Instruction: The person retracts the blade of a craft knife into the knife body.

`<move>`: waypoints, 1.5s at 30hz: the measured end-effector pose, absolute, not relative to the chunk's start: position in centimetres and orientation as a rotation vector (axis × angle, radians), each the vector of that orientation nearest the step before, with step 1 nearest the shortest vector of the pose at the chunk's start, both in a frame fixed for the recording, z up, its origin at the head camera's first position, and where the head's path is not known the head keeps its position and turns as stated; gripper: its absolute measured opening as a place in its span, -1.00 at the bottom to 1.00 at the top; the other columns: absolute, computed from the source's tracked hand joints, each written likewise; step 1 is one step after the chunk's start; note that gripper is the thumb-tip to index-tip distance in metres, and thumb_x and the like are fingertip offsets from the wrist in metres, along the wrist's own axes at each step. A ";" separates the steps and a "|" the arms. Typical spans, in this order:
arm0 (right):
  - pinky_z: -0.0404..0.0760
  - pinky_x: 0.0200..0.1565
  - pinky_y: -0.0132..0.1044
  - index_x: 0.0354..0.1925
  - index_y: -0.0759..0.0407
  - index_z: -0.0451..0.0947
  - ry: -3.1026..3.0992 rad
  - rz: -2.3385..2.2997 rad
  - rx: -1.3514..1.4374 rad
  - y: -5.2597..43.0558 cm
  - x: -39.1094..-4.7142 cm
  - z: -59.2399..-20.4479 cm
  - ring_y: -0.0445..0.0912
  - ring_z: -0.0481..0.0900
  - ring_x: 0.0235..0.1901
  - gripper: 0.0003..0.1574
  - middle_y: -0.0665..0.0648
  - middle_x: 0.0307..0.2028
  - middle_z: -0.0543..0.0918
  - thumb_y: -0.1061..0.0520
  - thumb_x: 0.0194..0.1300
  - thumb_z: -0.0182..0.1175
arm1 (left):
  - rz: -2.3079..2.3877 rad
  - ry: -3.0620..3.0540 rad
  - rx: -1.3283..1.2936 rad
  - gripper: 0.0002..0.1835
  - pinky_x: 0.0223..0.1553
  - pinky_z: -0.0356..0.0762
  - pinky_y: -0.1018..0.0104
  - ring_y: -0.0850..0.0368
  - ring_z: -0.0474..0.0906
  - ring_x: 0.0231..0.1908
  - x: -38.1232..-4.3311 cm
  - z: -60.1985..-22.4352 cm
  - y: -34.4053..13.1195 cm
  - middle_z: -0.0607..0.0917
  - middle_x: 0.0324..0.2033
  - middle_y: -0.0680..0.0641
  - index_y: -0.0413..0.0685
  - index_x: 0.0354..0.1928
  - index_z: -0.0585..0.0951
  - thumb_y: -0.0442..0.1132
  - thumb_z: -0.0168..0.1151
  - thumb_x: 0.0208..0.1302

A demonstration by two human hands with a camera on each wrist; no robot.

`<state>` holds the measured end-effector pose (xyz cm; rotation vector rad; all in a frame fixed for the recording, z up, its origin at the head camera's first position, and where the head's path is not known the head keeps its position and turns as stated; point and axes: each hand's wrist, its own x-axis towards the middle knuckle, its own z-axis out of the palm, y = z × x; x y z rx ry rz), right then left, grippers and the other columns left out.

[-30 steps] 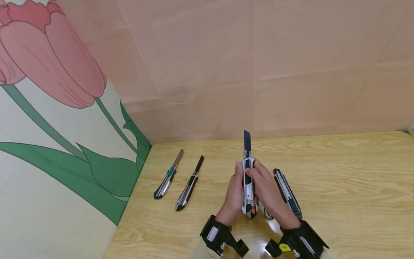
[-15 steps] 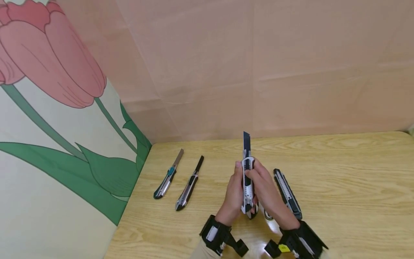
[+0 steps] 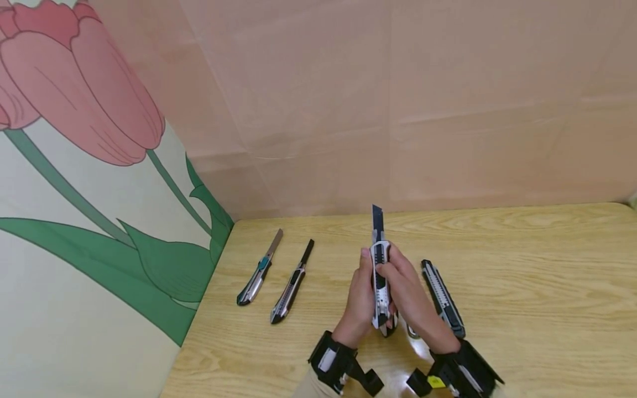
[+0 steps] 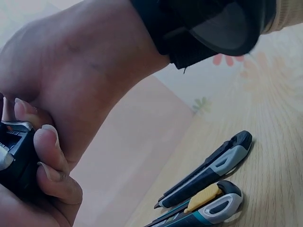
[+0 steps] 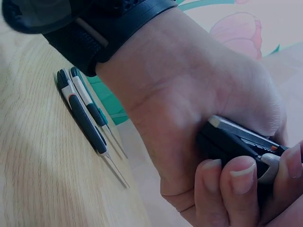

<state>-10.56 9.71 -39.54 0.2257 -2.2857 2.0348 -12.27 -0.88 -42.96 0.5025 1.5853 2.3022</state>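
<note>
A utility knife [image 3: 380,296] with a white-and-black body is held upright in front of me by both hands, its dark blade [image 3: 378,218] extended away from me. My left hand [image 3: 358,301] grips its left side, thumb along the edge. My right hand [image 3: 410,293] grips the right side, with the thumb lying on the front near the slider. In the left wrist view, curled fingers wrap the knife's dark body [image 4: 19,168]. The right wrist view shows the knife's butt end [image 5: 227,142] against the palm, fingers folded round it. A dark tip shows just below the knife.
Two utility knives, one with a teal slider [image 3: 255,279] and one dark [image 3: 288,293], lie at left with blades out. A black-and-grey cutter [image 3: 443,298] lies right of my hands. Beside it, a cutter with a yellow slider [image 4: 203,196] is mostly hidden by my right forearm in the head view.
The held knife has shifted very slightly left and its blade tip sits a little lower. Both hands keep their grip, and the knives on the table have not moved.
</note>
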 end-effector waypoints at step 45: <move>0.46 -0.60 -0.34 0.19 0.09 0.37 -2.175 2.098 0.481 8.9 -10.9 -40.6 -0.07 0.50 -0.35 -0.58 0.12 -0.03 0.63 0.37 0.50 -0.20 | 2.422 1.547 0.487 -0.36 -0.85 0.40 0.44 0.29 0.41 -0.78 -12.9 -42.4 -1.6 0.50 -0.61 0.10 -0.05 0.11 0.44 0.27 -0.47 0.54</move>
